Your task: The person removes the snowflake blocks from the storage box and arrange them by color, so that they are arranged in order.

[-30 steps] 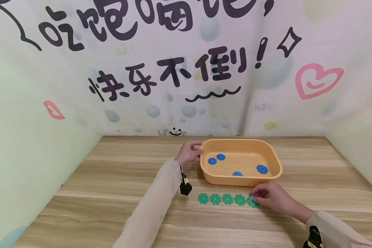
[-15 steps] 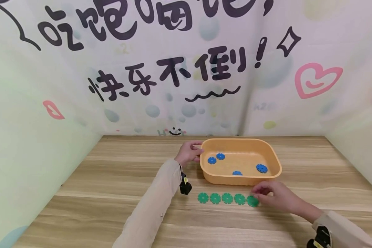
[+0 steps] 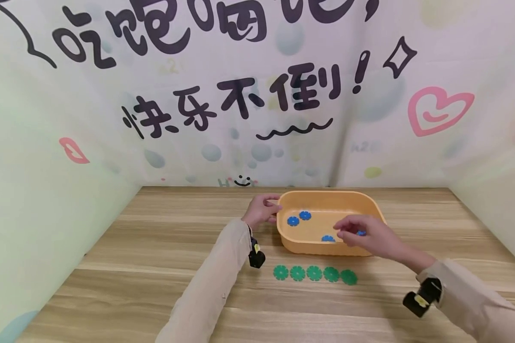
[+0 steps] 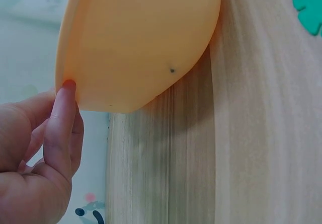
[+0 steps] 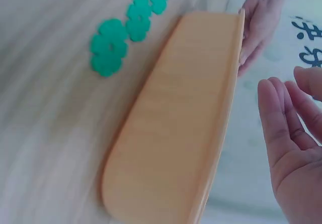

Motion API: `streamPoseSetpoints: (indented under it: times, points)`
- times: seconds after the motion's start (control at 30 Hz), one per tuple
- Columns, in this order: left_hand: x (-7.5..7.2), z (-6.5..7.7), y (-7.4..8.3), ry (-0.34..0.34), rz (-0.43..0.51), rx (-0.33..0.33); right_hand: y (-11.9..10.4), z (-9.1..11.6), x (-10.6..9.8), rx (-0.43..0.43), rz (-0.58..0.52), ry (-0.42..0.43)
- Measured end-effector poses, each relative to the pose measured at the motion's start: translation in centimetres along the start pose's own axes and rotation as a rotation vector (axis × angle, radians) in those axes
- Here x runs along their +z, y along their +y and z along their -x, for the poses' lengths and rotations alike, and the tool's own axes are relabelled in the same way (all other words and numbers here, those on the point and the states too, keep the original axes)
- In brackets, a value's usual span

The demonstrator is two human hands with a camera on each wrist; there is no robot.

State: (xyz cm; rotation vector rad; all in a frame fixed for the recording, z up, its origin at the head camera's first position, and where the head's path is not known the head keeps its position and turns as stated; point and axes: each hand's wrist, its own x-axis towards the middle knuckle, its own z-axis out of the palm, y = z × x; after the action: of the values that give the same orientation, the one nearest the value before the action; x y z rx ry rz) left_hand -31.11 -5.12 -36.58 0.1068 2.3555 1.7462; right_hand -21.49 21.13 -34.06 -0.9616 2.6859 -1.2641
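An orange plastic basin (image 3: pixel 309 247) stands toward the back of the table with several blue notched disc pieces (image 3: pixel 293 221) inside. At its left end my left hand (image 3: pixel 261 211) grips the rim; the left wrist view has the fingers against the basin wall (image 4: pixel 131 38). My right hand (image 3: pixel 371 234) is over the basin's front right, thumb and fingers loosely bent, with nothing seen between them in the right wrist view. It partly covers one blue piece (image 3: pixel 361 233). In front of the basin several green notched disc pieces (image 3: pixel 314 273) lie side by side in a row.
The wood-grain table (image 3: pixel 163 247) runs back to a printed cloth wall (image 3: pixel 189 157) close behind the basin. Pale walls rise at left and right. Each wrist wears a small black camera (image 3: pixel 256 255).
My right hand has let go of the rightmost green disc, which stays at the row's end, and has moved up and back over the basin. The left hand keeps its place.
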Motion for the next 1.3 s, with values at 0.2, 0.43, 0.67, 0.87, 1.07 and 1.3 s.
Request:
streamPoseSetpoints:
  times: [0.2,0.43,0.67,0.87,1.07,1.3]
  points:
    - [0.1,-0.2,-0.2,0.006,0.000,0.000,1.4,-2.8,-0.2,0.052,-0.043,0.003]
    - [0.1,-0.4,-0.3,-0.008,0.013,0.006,3.1,-4.6,0.2,0.158,-0.063,-0.042]
    - [0.1,-0.4,-0.4,-0.015,0.018,0.010,4.9,-5.5,0.5,0.241,-0.120,-0.169]
    - [0.1,-0.5,-0.6,-0.014,0.025,0.014,5.6,-5.6,0.6,0.238,-0.161,-0.273]
    - [0.0,-1.1,-1.3,-0.023,0.033,0.056,5.8,-5.6,1.2,0.354,-0.126,-0.255]
    - [-0.2,1.2,1.3,-0.021,0.013,0.008,5.7,-5.4,1.2,0.347,-0.100,-0.293]
